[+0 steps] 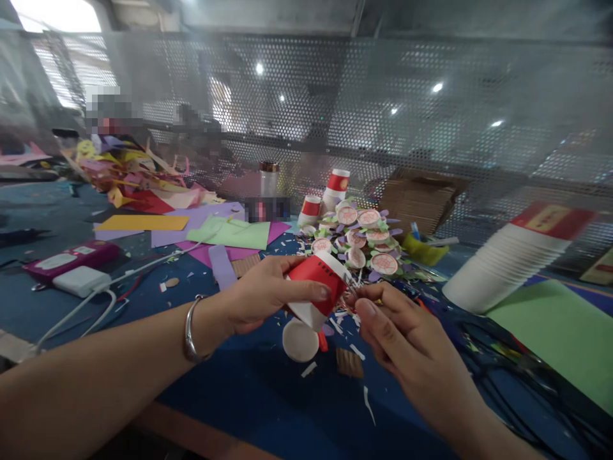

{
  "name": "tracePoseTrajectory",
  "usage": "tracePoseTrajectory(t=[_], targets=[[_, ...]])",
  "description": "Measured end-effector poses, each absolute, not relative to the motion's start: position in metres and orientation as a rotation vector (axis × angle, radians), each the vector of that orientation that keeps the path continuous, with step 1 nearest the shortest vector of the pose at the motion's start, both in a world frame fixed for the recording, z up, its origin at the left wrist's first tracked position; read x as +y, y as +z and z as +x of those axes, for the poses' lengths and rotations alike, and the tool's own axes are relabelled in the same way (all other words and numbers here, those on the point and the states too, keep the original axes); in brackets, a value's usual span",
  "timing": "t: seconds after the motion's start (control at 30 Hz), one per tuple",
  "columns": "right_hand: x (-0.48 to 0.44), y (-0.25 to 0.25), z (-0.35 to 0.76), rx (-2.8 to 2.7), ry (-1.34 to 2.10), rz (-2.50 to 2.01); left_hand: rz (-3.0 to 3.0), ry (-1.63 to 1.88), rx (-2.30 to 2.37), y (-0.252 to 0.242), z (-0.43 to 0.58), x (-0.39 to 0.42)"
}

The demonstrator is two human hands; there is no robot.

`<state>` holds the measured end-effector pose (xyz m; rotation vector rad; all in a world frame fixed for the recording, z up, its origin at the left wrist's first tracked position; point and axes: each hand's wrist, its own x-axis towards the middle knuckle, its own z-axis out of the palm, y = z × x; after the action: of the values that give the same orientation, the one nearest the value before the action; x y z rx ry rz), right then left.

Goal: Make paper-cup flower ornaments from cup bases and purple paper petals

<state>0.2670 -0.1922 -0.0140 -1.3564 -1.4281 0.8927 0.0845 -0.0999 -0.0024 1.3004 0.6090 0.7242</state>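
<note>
My left hand (268,287), with a silver bangle on the wrist, is wrapped round a red and white paper cup (311,271), which lies tilted in the air above the table. Close to the cup's right end, my right hand (397,329) is closed in a pinch on a small, thin, metallic-looking tool (352,285); its kind is too small and blurred to tell. Below the cup a round white cup base (301,340) rests on the blue table (239,396). Beside it lie a piece of corrugated cardboard (349,362) and white paper scraps (368,406).
Beyond my hands is a heap of round printed paper pieces (357,239). A tall leaning stack of paper cups (507,259) stands at right, near green paper (560,338). Coloured sheets (230,231), a purple power bank (71,260) and white cables lie left. A perforated metal screen (287,115) stands behind.
</note>
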Motion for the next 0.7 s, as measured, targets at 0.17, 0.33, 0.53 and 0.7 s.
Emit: tracePoseTrajectory(t=[0.17, 0.33, 0.53, 0.7], targets=[[-0.1903, -0.0181, 0.2706, -1.476, 0.948, -1.349, 1.550, 0.781, 0.738, -0.0080, 0.0835, -0.0987], [-0.1890, -0.0234, 0.2745, -1.518, 0.945, -1.326, 1.684, 0.797, 0.810, -0.0105, 0.0831, -0.0972], [-0.1885, -0.0242, 0.2727, -1.543, 0.911, -1.318, 1.905, 0.758, 0.780, -0.0078, 0.0837, -0.1009], [-0.1893, -0.0233, 0.2710, -1.564, 0.870, -1.410, 2.015, 0.745, 0.771, -0.0065, 0.0832, -0.1067]])
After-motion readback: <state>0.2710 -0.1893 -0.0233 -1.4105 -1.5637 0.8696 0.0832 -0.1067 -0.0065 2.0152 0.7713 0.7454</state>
